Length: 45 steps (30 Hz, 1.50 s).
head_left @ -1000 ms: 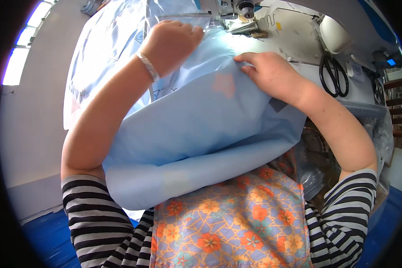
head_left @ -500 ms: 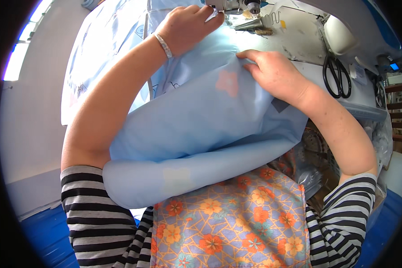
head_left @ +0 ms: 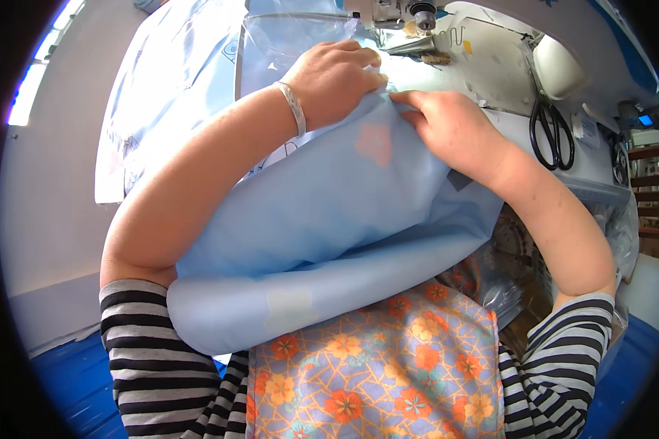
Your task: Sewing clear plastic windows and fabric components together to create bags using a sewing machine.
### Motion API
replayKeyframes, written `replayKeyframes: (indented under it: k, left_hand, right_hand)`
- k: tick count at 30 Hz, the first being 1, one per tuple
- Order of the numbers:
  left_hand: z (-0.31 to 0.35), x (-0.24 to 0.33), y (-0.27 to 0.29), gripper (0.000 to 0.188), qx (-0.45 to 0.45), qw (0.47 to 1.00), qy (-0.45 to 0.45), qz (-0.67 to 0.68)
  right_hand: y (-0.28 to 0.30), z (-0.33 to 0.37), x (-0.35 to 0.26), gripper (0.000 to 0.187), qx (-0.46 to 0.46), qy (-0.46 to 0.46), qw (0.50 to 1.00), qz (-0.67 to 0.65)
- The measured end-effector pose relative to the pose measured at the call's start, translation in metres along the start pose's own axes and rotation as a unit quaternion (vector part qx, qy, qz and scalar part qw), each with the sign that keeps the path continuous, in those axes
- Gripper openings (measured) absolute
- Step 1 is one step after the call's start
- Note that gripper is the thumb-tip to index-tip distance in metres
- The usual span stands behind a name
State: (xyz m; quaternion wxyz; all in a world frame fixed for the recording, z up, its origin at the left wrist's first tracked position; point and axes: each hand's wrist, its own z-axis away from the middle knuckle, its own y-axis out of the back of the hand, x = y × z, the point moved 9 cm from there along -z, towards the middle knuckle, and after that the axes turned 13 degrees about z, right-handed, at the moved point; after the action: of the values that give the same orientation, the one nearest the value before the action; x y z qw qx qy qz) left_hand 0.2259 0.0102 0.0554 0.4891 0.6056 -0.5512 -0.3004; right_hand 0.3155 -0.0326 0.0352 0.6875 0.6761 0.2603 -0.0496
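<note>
Light blue fabric (head_left: 322, 197) with pale flower shapes drapes from the machine table down over my lap, its near part folded into a thick roll. My left hand (head_left: 335, 84), a pale band round its wrist, has its fingers curled down on the fabric's far edge. Close beside it, my right hand (head_left: 454, 128) pinches the same edge between thumb and forefinger. Just beyond both hands stands the sewing machine (head_left: 423, 16), only its lower parts showing at the top of the view. My left fingertips are partly hidden by the hand itself.
Black-handled scissors (head_left: 551, 135) lie on the table at the right. A metal folder-like attachment (head_left: 410, 47) sits by the machine. Clear plastic sheeting (head_left: 293, 44) and printed pale material (head_left: 176, 80) spread at the far left. Plastic bags (head_left: 501, 293) lie below the table at right.
My left hand has come back from the machine toward me and right, onto the fabric edge near my right hand. The right hand has barely shifted and keeps its pinch.
</note>
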Motion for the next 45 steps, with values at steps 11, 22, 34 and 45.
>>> replayKeyframes:
  k: [11,22,34,45]
  left_hand:
    - [-0.018,-0.013,-0.008,0.019,-0.12,0.991,0.049,-0.025]
    - [-0.025,-0.015,-0.018,0.016,-0.255,0.912,0.305,-0.102]
    - [0.001,0.003,0.002,0.025,0.007,0.99,0.038,-0.135]
    - [-0.008,0.0,0.035,0.025,0.029,0.987,0.046,-0.15]
  right_hand:
    - [-0.001,-0.014,0.006,0.027,0.004,-0.044,0.999,0.026]
    - [-0.013,-0.024,-0.005,0.032,-0.003,-0.037,0.99,0.134]
    - [-0.01,0.003,-0.015,0.031,0.124,0.044,0.971,0.201]
    - [-0.008,-0.003,-0.021,0.03,0.169,-0.005,0.966,0.196]
